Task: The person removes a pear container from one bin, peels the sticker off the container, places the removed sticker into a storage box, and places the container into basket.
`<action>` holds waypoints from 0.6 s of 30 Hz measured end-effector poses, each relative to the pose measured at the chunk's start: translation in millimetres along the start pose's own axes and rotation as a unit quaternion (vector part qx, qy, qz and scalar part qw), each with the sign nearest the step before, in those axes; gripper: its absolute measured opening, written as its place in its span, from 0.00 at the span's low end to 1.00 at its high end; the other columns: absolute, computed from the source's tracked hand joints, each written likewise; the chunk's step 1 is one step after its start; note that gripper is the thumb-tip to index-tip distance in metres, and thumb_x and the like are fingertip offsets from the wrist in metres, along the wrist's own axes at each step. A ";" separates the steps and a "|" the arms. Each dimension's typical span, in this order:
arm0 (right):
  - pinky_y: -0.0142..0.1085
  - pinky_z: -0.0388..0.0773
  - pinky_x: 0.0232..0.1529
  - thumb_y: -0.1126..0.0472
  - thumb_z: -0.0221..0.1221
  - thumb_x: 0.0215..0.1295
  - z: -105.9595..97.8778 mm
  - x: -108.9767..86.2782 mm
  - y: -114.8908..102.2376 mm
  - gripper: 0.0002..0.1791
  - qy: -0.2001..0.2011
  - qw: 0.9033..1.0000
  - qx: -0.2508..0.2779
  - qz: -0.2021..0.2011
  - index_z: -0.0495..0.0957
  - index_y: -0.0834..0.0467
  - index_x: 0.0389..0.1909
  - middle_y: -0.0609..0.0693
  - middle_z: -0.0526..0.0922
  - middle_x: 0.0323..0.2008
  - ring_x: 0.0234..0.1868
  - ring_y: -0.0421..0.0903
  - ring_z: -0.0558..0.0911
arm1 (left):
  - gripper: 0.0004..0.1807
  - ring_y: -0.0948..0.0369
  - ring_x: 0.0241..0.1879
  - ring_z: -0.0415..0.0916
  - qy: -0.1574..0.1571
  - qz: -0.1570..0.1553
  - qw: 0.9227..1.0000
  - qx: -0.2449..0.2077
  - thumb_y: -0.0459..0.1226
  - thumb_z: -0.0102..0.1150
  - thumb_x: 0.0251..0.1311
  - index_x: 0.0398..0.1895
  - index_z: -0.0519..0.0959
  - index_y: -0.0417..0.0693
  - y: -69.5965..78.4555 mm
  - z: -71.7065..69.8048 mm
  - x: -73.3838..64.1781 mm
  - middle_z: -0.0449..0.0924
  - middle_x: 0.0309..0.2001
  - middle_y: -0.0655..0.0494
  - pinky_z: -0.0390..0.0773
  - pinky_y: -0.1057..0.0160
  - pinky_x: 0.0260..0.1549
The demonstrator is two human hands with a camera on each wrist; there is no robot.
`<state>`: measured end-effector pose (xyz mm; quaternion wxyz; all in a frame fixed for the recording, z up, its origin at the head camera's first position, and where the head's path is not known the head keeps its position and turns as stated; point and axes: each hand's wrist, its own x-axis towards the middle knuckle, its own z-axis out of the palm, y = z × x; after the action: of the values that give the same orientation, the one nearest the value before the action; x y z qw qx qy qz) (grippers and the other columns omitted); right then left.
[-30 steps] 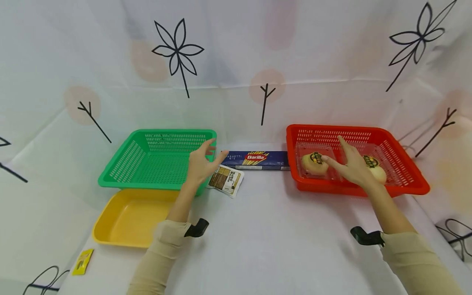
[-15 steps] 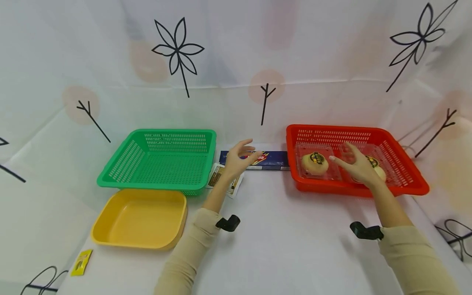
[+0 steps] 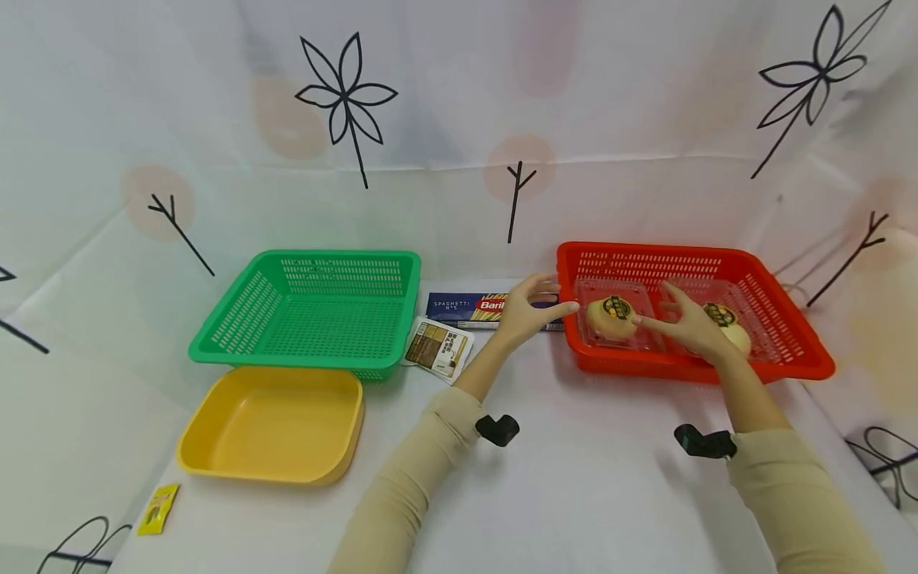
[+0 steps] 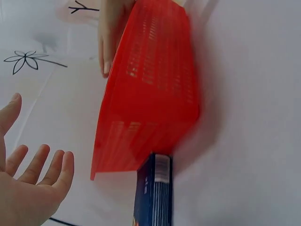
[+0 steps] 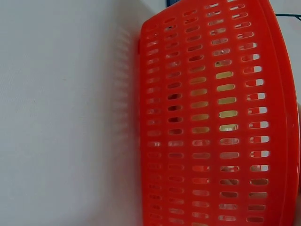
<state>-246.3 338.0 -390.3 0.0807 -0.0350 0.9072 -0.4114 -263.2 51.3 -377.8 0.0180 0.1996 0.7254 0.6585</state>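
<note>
My left hand (image 3: 522,317) hovers over the spaghetti box (image 3: 462,309), its fingers spread and holding nothing. Its fingertips are near the left rim of the red basket (image 3: 641,363). Over that basket is my right hand (image 3: 694,328), thumb and fingers apart, between two clear plastic packs. The left pack holds a round, pale yellow bun-like item (image 3: 610,325) with a black label; a similar item (image 3: 739,340) lies in the right pack, partly covered by my hand. In the left wrist view, the basket (image 4: 148,94) stands beside the dark blue box (image 4: 159,188).
A green basket (image 3: 323,369) stands at the back left, with a yellow tray (image 3: 272,430) in front of it. A flat printed packet (image 3: 439,351) lies by the green basket. Near the left table edge is a small yellow sachet (image 3: 158,510).
My left hand has travelled right, from the green basket's right side across the spaghetti box to the red basket's rim. My right hand has shifted only slightly over the packs.
</note>
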 end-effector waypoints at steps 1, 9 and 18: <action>0.68 0.56 0.57 0.46 0.57 0.64 -0.1 0.5 0.5 0.54 -0.003 1.000 -0.003 0.001 0.28 0.58 0.73 0.71 0.41 0.70 0.66 0.72 0.50 | 0.30 0.52 0.51 0.76 -0.004 -0.002 1.000 -0.006 0.36 0.68 0.52 0.60 0.71 0.43 -0.3 3.9 2.0 0.78 0.52 0.45 0.77 0.72 0.41; 0.69 0.57 0.56 0.45 0.58 0.62 0.6 2.5 3.3 0.55 -0.019 0.999 -0.031 0.002 0.30 0.60 0.73 0.76 0.48 0.67 0.65 0.73 0.52 | 0.31 0.54 0.54 0.74 -0.038 -0.022 0.999 -0.024 0.37 0.68 0.52 0.61 0.71 0.45 2.3 31.7 11.3 0.76 0.54 0.48 0.75 0.74 0.41; 0.70 0.55 0.56 0.47 0.59 0.62 1.0 3.3 4.8 0.54 -0.040 0.999 -0.014 0.002 0.32 0.60 0.73 0.75 0.47 0.68 0.65 0.75 0.51 | 0.33 0.53 0.58 0.70 -0.068 -0.070 0.995 0.022 0.41 0.67 0.53 0.64 0.68 0.47 -0.3 57.9 16.7 0.73 0.59 0.48 0.74 0.69 0.47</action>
<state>-249.4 340.0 -395.0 0.1175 -0.0510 0.9088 -0.3971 -261.9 111.5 -381.8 0.1091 0.1935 0.7486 0.6247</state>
